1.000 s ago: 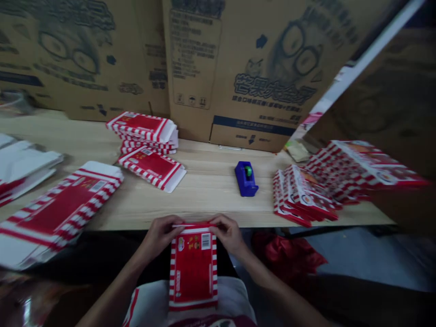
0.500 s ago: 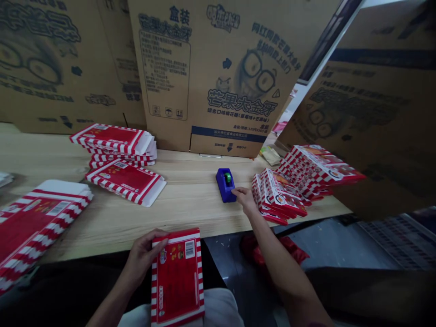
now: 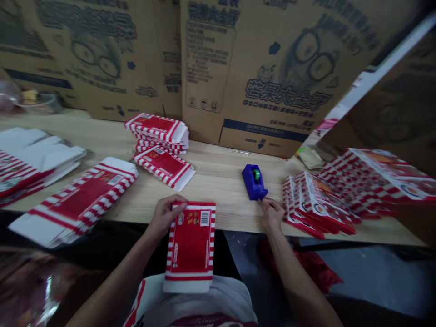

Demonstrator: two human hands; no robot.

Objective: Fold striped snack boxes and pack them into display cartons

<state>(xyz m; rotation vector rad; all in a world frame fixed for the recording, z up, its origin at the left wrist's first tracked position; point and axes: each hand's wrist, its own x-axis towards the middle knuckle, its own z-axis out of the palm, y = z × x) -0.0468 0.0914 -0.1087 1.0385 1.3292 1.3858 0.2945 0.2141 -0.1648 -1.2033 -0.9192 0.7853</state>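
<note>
My left hand (image 3: 167,217) grips the upper left corner of a flat red-and-white striped box (image 3: 191,245), thumb on its printed face. That box is held over my lap, in front of the table edge, with a white flap at its lower end. My right hand (image 3: 272,213) is closed in a pinch at the front cutter end of a blue tape dispenser (image 3: 254,182), where the tape end comes off. The strip of tape itself is too fine to make out. A green roll (image 3: 256,174) sits in the dispenser.
Filled-looking striped boxes (image 3: 320,200) are stacked right of my right hand. Flat striped boxes (image 3: 163,165) and a longer row of them (image 3: 85,190) lie left, beside white-flapped cartons (image 3: 37,154). Large cardboard boxes (image 3: 218,91) stand along the table's back.
The view has swung left, showing more cartons there. My left hand has raised the striped box nearer the table edge, exposing its lower flap. My right hand stays pinched at the dispenser's cutter end.
</note>
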